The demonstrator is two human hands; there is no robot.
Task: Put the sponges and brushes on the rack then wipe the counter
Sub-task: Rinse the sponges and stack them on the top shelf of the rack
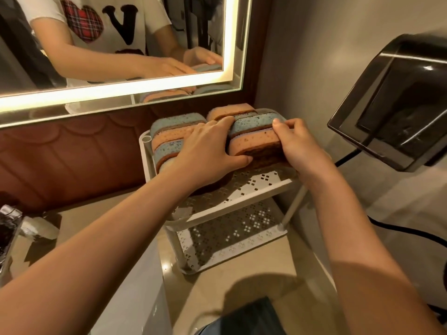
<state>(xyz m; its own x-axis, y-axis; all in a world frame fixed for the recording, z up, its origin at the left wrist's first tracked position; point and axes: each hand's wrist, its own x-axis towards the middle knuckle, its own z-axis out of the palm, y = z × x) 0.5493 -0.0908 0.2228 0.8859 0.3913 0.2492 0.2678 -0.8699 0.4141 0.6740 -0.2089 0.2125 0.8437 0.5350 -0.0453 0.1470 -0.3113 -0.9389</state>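
Observation:
A white two-tier perforated rack point(242, 197) stands on the beige counter point(246, 281) in the corner under the mirror. Several blue and orange sponges stand on edge on its top shelf, in a left group point(169, 139) and a right group point(256, 131). My left hand point(208, 151) lies between the groups, fingers over the top and thumb against the front of the right group. My right hand point(297, 143) grips the right end of that same group. The lower shelf point(232, 235) holds nothing that I can see. No brush is in view.
A lit mirror point(121, 44) hangs right behind the rack. A black glossy appliance point(396, 102) with a black cable point(411, 230) stands to the right. A dark cloth point(249, 317) lies at the counter's near edge. A shiny wrapped item point(9, 228) sits at far left.

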